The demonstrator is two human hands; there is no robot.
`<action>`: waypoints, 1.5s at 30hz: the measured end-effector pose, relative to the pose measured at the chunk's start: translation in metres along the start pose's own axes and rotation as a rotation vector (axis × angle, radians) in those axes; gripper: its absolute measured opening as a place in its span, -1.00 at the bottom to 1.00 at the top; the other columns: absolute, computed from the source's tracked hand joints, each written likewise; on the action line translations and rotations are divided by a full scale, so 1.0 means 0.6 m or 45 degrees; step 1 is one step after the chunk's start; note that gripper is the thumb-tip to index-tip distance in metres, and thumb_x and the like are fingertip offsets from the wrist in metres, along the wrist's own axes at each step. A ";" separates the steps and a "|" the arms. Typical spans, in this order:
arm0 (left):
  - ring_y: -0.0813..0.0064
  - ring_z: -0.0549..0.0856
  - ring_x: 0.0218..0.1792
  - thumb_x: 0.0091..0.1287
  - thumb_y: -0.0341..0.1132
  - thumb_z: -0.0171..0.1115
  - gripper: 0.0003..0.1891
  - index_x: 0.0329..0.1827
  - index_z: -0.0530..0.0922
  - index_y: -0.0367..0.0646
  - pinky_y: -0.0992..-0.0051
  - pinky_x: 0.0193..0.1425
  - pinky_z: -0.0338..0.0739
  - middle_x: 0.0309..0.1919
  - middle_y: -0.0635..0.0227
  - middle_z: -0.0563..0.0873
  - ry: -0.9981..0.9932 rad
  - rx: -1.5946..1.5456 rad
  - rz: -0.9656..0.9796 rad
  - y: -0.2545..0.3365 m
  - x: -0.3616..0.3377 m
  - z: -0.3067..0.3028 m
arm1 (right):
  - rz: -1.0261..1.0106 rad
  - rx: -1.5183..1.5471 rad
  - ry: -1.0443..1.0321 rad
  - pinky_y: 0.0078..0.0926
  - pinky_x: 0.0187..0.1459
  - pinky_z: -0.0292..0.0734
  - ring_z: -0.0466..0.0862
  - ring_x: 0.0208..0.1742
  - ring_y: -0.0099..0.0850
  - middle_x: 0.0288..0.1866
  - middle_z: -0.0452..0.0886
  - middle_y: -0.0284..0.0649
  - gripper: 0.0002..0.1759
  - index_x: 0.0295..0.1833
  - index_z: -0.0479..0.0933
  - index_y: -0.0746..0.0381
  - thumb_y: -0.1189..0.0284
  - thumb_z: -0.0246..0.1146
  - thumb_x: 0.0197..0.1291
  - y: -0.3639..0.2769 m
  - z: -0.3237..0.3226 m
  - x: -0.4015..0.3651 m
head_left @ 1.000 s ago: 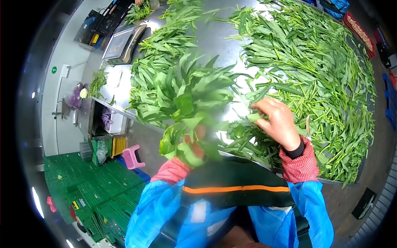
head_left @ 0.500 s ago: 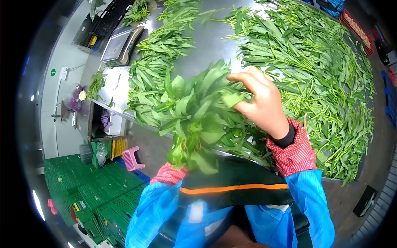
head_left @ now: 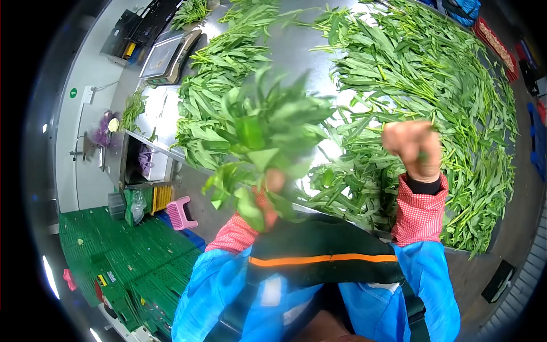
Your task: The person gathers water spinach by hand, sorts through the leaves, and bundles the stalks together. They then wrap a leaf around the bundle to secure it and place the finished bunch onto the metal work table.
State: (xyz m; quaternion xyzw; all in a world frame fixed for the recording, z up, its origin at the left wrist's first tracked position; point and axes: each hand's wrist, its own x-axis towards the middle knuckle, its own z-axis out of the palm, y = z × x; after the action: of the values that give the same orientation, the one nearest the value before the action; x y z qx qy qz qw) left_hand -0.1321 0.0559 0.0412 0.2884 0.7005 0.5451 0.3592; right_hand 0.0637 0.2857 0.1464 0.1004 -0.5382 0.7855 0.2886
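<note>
A bunch of leafy greens, like water spinach (head_left: 273,122), rises in front of my body, smeared by motion. My left hand (head_left: 273,185) grips it low down; leaves cover most of the fingers. To the right, my right hand (head_left: 416,148) is apart from the bunch, over the edge of the big pile of loose greens (head_left: 416,74). Its fingers are curled and blurred, with a small green bit, apparently a leaf, showing at them. A long row of laid-out greens (head_left: 222,80) lies on the left part of the metal table (head_left: 293,48).
A weighing scale (head_left: 168,57) stands at the table's far left, near a black crate (head_left: 156,25). Below are a pink stool (head_left: 181,214) and green plastic pallets (head_left: 125,245). A red container (head_left: 496,48) is beyond the right edge.
My right hand has moved away from the bunch to the right, its fingers now curled. The bunch in my left hand has swung and shifted slightly, uncovering part of the left hand.
</note>
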 end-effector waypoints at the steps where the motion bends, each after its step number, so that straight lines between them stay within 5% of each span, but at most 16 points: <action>1: 0.48 0.58 -0.22 0.46 -0.24 0.05 -0.77 -0.01 0.54 -0.20 0.46 -0.11 0.51 -0.17 0.37 0.61 -0.003 0.015 0.007 0.002 -0.002 0.001 | 0.668 -0.610 0.318 -0.35 -0.42 0.40 0.50 -0.52 -0.36 -0.60 0.51 -0.27 -0.69 -0.44 0.57 0.26 0.24 0.27 0.22 -0.006 0.016 -0.014; 3: 0.48 0.58 -0.22 0.46 -0.25 0.05 -0.77 -0.01 0.54 -0.20 0.46 -0.11 0.51 -0.18 0.37 0.61 -0.011 0.062 0.017 0.010 -0.003 0.001 | 0.349 -1.600 -0.037 -0.44 -0.40 0.44 0.54 -0.52 -0.40 -0.52 0.58 -0.21 -0.78 -0.25 0.63 0.27 0.33 0.36 0.10 0.052 0.031 -0.017; 7: 0.48 0.58 -0.23 0.45 -0.26 0.06 -0.79 -0.03 0.54 -0.20 0.46 -0.12 0.50 -0.19 0.38 0.61 -0.035 0.108 0.028 0.016 0.001 0.006 | 0.460 -1.046 0.216 -0.53 -0.49 0.37 0.48 -0.56 -0.53 -0.57 0.50 -0.28 -0.75 -0.18 0.60 0.24 0.37 0.42 0.05 0.085 0.073 -0.023; 10: 0.49 0.57 -0.25 0.45 -0.27 0.08 -0.80 -0.06 0.54 -0.20 0.46 -0.14 0.49 -0.22 0.39 0.61 -0.046 0.090 0.029 0.007 0.004 0.013 | 0.427 -1.065 0.400 -0.55 -0.49 0.36 0.45 -0.57 -0.55 -0.60 0.46 -0.31 -0.68 -0.15 0.58 0.24 0.36 0.46 0.00 0.069 0.103 0.002; 14: 0.50 0.57 -0.28 0.44 -0.28 0.09 -0.83 -0.11 0.55 -0.20 0.47 -0.17 0.48 -0.26 0.40 0.61 -0.042 0.029 0.022 -0.015 0.007 0.019 | -0.044 -1.353 0.346 -0.58 -0.48 0.31 0.36 -0.53 -0.55 -0.50 0.40 -0.36 -0.55 -0.03 0.55 0.27 0.38 0.49 -0.05 0.073 0.128 0.031; 18: 0.52 0.56 -0.32 0.43 -0.29 0.11 -0.84 -0.15 0.55 -0.19 0.48 -0.20 0.47 -0.31 0.41 0.60 0.069 -0.062 0.021 -0.065 0.005 0.009 | -0.307 -1.818 0.230 -0.45 -0.40 0.45 0.54 -0.42 -0.33 -0.44 0.49 -0.24 -0.44 -0.01 0.53 0.20 0.18 0.50 -0.12 0.094 0.139 0.046; 22: 0.53 0.56 -0.35 0.42 -0.30 0.12 -0.85 -0.19 0.55 -0.19 0.49 -0.22 0.46 -0.35 0.42 0.60 0.179 -0.134 0.011 -0.112 0.005 0.000 | -0.262 -1.963 0.101 -0.39 -0.38 0.47 0.55 -0.39 -0.25 -0.41 0.49 -0.18 -0.72 -0.27 0.55 0.22 0.28 0.42 0.00 0.115 0.137 0.044; 23: 0.53 0.55 -0.36 0.42 -0.30 0.13 -0.86 -0.21 0.56 -0.19 0.49 -0.23 0.45 -0.36 0.42 0.60 0.196 -0.152 0.008 -0.121 0.005 -0.002 | -0.148 -1.817 0.070 -0.37 -0.40 0.44 0.52 -0.42 -0.30 -0.43 0.50 -0.21 -0.76 -0.40 0.51 0.24 0.33 0.37 0.11 0.112 0.136 0.039; 26: 0.54 0.55 -0.38 0.41 -0.31 0.14 -0.86 -0.24 0.56 -0.19 0.50 -0.25 0.44 -0.40 0.43 0.60 0.225 -0.165 -0.005 -0.133 0.002 -0.006 | 0.362 -0.339 0.138 -0.41 -0.44 0.38 0.46 -0.49 -0.37 -0.52 0.48 -0.29 -0.66 -0.48 0.45 0.24 0.27 0.28 0.27 0.064 0.129 0.027; 28: 0.55 0.55 -0.40 0.41 -0.31 0.15 -0.86 -0.26 0.56 -0.19 0.50 -0.27 0.44 -0.42 0.43 0.60 0.223 -0.189 -0.014 -0.137 0.005 -0.003 | 0.024 -0.010 0.040 -0.50 -0.54 0.21 0.33 -0.65 -0.44 -0.71 0.35 -0.35 -0.46 -0.60 0.40 0.25 0.14 0.09 0.41 0.030 0.110 0.013; 30: 0.55 0.55 -0.42 0.40 -0.32 0.16 -0.86 -0.28 0.56 -0.19 0.50 -0.28 0.43 -0.44 0.44 0.59 0.211 -0.216 -0.026 -0.129 0.002 -0.004 | -0.120 0.218 -0.233 -0.49 -0.50 0.28 0.41 -0.56 -0.50 -0.57 0.52 -0.24 -0.59 -0.59 0.43 0.33 0.40 0.10 0.35 0.023 0.069 0.010; 33: 0.52 0.56 -0.40 0.39 -0.32 0.18 -0.88 -0.22 0.55 -0.19 0.49 -0.22 0.45 -0.44 0.40 0.58 0.120 -0.210 -0.116 -0.134 0.003 -0.018 | 0.626 -0.814 0.000 -0.41 -0.44 0.38 0.51 -0.52 -0.39 -0.56 0.53 -0.24 -0.66 -0.52 0.50 0.32 0.33 0.25 0.25 0.015 0.058 0.003; 34: 0.51 0.56 -0.40 0.39 -0.33 0.17 -0.89 -0.21 0.54 -0.19 0.49 -0.22 0.45 -0.44 0.39 0.58 0.099 -0.317 -0.140 -0.139 0.003 -0.019 | 0.373 -1.496 0.014 -0.45 -0.39 0.41 0.54 -0.47 -0.42 -0.51 0.54 -0.24 -0.76 -0.39 0.58 0.29 0.33 0.30 0.21 0.044 0.060 -0.006; 36: 0.50 0.56 -0.39 0.39 -0.35 0.15 -0.90 -0.17 0.53 -0.19 0.48 -0.21 0.47 -0.44 0.38 0.57 0.052 -0.524 -0.197 -0.139 0.003 -0.019 | 0.233 -1.450 0.182 -0.52 -0.37 0.41 0.52 -0.45 -0.48 -0.47 0.55 -0.25 -0.83 -0.26 0.61 0.28 0.37 0.32 0.17 0.065 0.068 -0.016; 37: 0.48 0.57 -0.37 0.39 -0.37 0.14 -0.87 -0.10 0.51 -0.21 0.46 -0.19 0.49 -0.41 0.35 0.58 -0.006 -0.568 -0.215 -0.134 0.004 -0.022 | 0.541 -1.091 0.162 -0.56 -0.37 0.41 0.50 -0.46 -0.50 -0.44 0.57 -0.26 -0.83 -0.20 0.61 0.29 0.41 0.33 0.17 0.054 0.068 -0.019; 45: 0.46 0.58 -0.32 0.31 -0.46 0.17 -0.81 -0.03 0.51 -0.24 0.43 -0.12 0.52 -0.32 0.32 0.61 -0.123 -0.637 -0.157 -0.103 0.002 -0.012 | 0.235 -0.798 0.632 -0.68 -0.43 0.32 0.39 -0.50 -0.69 -0.45 0.55 -0.37 -0.90 -0.19 0.59 0.29 0.53 0.32 0.19 0.070 0.064 -0.006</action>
State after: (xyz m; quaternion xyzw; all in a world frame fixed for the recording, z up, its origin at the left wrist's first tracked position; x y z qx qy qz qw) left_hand -0.1395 0.0380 -0.0178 0.1732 0.5422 0.6641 0.4848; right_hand 0.0373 0.2390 0.1268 -0.2338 -0.6722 0.6065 0.3545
